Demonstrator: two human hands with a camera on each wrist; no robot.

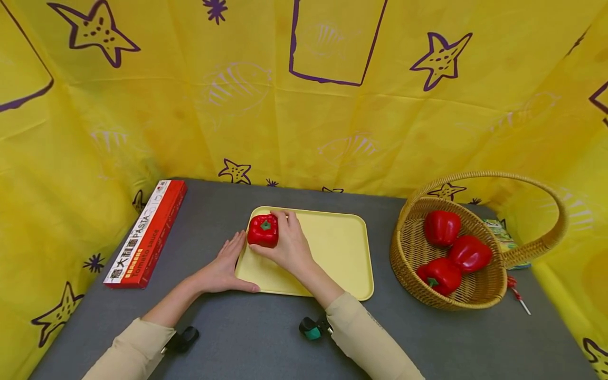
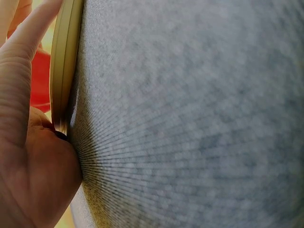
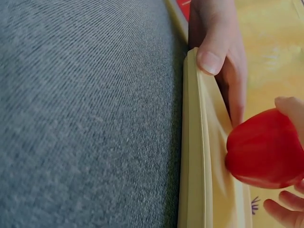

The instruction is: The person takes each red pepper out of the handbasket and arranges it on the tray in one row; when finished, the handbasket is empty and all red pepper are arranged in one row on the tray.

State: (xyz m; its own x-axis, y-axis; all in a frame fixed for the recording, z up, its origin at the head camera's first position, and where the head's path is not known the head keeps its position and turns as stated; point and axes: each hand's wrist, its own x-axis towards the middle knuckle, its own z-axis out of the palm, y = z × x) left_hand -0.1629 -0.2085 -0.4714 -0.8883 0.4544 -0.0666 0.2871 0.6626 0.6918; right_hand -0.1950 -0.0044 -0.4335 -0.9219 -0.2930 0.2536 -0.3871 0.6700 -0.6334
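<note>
A red bell pepper (image 1: 256, 237) with a green stem end sits at the upper left of a pale yellow tray (image 1: 337, 248). My right hand (image 1: 291, 247) grips it, thumb on the near side and fingers on the far side. The right wrist view shows the pepper (image 3: 266, 149) low over the tray floor; whether it touches is hard to tell. My left hand (image 1: 219, 273) rests at the tray's left side, fingers straight along the edge and thumb spread at the near-left corner. In the left wrist view the tray rim (image 2: 66, 57) lies against that hand.
A wicker basket (image 1: 404, 272) with a tall handle stands on the right, holding three red bell peppers (image 1: 470, 253). Behind it lie a colourful packet (image 1: 503, 235) and a red item with a white stick (image 1: 522, 305). A pasta box (image 1: 148, 235) lies left on the grey table.
</note>
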